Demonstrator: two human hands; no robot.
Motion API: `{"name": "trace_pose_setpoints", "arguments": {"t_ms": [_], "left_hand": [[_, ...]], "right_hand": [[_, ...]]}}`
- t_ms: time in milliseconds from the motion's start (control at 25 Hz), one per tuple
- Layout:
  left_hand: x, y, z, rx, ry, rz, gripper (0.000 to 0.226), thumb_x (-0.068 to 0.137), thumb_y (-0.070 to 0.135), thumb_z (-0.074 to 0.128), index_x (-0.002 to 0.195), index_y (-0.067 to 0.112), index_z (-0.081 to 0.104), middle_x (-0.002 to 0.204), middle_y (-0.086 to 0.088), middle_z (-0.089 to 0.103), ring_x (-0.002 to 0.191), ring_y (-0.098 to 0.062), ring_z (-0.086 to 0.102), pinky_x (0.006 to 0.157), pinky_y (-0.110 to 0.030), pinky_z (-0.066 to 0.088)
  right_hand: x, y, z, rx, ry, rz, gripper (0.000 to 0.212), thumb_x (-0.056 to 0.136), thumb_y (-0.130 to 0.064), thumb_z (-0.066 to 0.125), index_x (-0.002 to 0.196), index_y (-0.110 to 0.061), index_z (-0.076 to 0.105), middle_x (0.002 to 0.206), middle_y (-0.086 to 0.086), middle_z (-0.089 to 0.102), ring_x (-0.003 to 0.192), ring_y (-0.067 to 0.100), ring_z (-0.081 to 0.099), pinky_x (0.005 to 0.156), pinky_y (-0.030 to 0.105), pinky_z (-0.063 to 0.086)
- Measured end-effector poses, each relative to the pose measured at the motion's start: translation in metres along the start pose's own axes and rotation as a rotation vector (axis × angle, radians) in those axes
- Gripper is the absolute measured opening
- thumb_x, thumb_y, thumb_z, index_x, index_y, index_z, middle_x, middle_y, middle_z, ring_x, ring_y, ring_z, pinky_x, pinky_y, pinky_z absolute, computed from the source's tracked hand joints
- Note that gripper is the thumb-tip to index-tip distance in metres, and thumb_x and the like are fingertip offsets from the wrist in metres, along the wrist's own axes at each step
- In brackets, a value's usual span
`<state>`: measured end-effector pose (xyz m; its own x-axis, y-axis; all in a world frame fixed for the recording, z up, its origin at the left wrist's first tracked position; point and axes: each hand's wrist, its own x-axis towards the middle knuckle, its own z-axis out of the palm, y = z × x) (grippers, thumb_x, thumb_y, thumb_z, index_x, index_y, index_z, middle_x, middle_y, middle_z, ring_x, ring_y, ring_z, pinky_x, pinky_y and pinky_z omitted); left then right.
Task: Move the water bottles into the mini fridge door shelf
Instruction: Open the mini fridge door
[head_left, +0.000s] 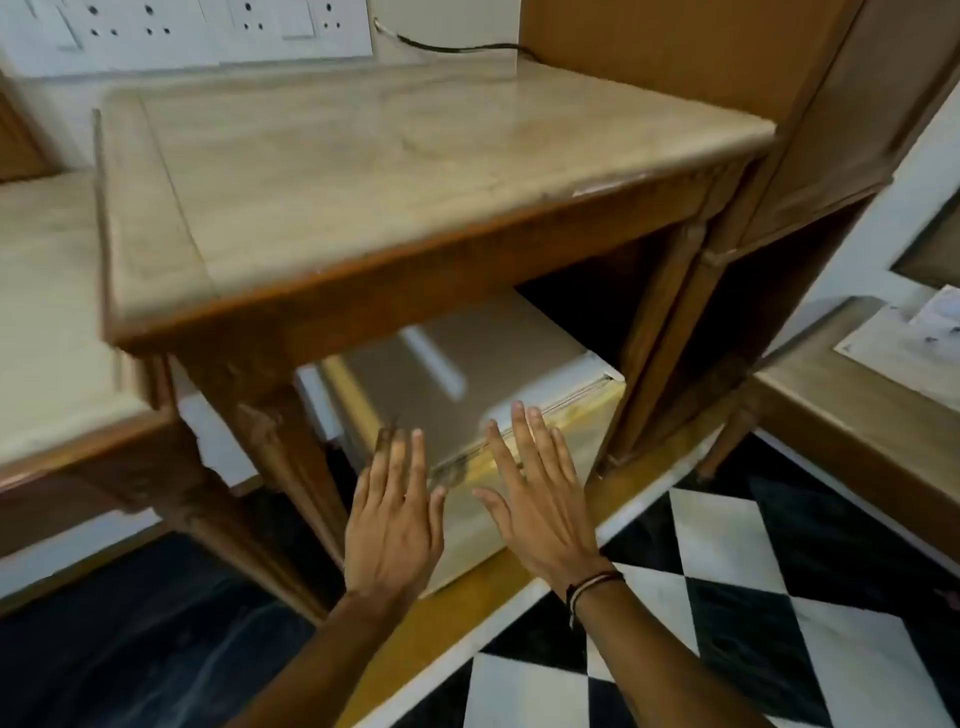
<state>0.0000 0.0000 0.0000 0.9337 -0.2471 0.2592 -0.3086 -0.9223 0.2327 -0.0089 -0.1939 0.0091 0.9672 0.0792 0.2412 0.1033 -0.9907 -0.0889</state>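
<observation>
A mini fridge with a grey top sits under a wooden table, its door closed as far as I can see. My left hand and my right hand are both held flat in front of the fridge's front edge, fingers spread, holding nothing. A dark cord bracelet circles my right wrist. No water bottles show in this view. The fridge's front face is mostly hidden behind my hands.
The wooden table has a beige marble top. A wooden cabinet stands to its right. Wall sockets and a black cable are behind. The floor has black and white tiles.
</observation>
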Motion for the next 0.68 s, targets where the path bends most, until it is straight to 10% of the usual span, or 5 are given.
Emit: {"name": "trace_pose_setpoints", "arguments": {"t_ms": [200, 480, 680], "left_hand": [[0.032, -0.044, 0.09, 0.024, 0.004, -0.074, 0.076, 0.108, 0.044, 0.008, 0.175, 0.009, 0.014, 0.186, -0.01, 0.003, 0.172, -0.023, -0.005, 0.138, -0.035, -0.004], [0.037, -0.053, 0.113, 0.114, 0.079, 0.023, 0.061, 0.11, 0.03, 0.027, 0.164, 0.005, 0.042, 0.177, -0.014, 0.036, 0.163, -0.024, 0.034, 0.136, -0.039, 0.022], [0.02, -0.059, 0.116, -0.045, -0.006, 0.072, 0.101, 0.096, 0.074, 0.006, 0.174, 0.011, 0.021, 0.184, -0.011, 0.013, 0.171, -0.023, 0.013, 0.14, -0.044, 0.006]], "right_hand": [[0.046, 0.008, 0.101, -0.061, 0.037, -0.033, 0.071, 0.105, -0.064, 0.019, 0.162, -0.024, 0.031, 0.17, 0.013, 0.02, 0.161, 0.03, 0.007, 0.127, 0.051, 0.013], [0.053, 0.001, 0.148, -0.024, 0.196, 0.04, 0.056, 0.099, -0.041, 0.027, 0.149, -0.03, 0.049, 0.156, 0.0, 0.047, 0.144, 0.021, 0.04, 0.116, 0.037, 0.033], [0.016, 0.02, 0.13, 0.071, 0.094, -0.013, 0.064, 0.097, -0.042, 0.02, 0.156, -0.033, 0.045, 0.166, -0.002, 0.034, 0.151, 0.017, 0.034, 0.124, 0.034, 0.021]]}}
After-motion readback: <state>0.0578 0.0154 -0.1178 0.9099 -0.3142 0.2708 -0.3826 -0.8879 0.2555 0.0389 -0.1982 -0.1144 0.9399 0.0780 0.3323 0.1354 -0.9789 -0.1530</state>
